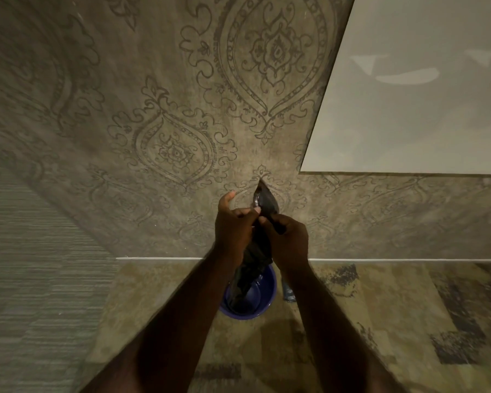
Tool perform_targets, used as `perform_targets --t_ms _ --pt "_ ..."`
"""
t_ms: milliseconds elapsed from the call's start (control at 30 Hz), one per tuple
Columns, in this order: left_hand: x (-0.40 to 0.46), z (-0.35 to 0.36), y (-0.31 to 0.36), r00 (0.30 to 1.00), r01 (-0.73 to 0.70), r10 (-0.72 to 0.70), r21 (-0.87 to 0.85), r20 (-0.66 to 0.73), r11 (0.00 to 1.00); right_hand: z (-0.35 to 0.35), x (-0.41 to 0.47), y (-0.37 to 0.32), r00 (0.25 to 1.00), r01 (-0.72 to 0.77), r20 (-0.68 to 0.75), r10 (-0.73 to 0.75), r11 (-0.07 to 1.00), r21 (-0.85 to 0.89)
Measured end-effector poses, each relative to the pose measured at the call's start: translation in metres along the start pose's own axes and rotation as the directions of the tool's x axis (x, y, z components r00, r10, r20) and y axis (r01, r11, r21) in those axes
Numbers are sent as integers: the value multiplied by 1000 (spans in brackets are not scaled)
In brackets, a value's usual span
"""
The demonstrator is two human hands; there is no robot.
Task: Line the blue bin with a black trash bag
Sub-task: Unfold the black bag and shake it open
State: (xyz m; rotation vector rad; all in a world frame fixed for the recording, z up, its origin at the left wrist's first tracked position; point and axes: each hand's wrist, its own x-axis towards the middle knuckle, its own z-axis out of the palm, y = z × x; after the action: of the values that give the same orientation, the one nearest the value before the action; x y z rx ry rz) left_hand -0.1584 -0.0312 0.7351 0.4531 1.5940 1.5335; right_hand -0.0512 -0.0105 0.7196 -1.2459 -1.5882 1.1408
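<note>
Both hands are raised at the centre of the frame, in front of the patterned wall, and both are closed on the black trash bag (260, 222). The left hand (234, 222) pinches the bag's upper part between thumb and fingers, with the index finger lifted clear; the right hand (288, 236) is curled around the material just beside it, to the right in the frame. The two hands are touching or nearly so, and neither is clearly nearer the bin. The bag is still bunched and unopened. Its long axis runs close to vertical in the frame: a pointed tip stands above the hands, and the rest hangs straight down between the forearms. The lower end reaches into the mouth of the blue bin (270, 290), which stands on the carpet below the grip, near the foot of the wall. Whether the tail touches the bin's floor cannot be told. A small bluish scrap (289, 293) lies on the carpet just right of the bin. Judgement: the bin lies directly beneath the grip, so the next move depends on parting the gathered mouth at the hands and spreading it over the rim.
</note>
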Motion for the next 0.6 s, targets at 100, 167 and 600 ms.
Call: perform_targets --t_ms 100,167,600 --pt "-1 -3 8 997 -76 77 37 -22 996 -2 1 0 996 -34 -83 37 999 41" --pt "0 -7 12 995 -94 94 -9 -21 995 -4 3 0 992 -81 -84 96 983 162" --pt "24 -65 4 893 -388 448 587 49 711 -40 13 35 878 -204 -396 270 958 201"
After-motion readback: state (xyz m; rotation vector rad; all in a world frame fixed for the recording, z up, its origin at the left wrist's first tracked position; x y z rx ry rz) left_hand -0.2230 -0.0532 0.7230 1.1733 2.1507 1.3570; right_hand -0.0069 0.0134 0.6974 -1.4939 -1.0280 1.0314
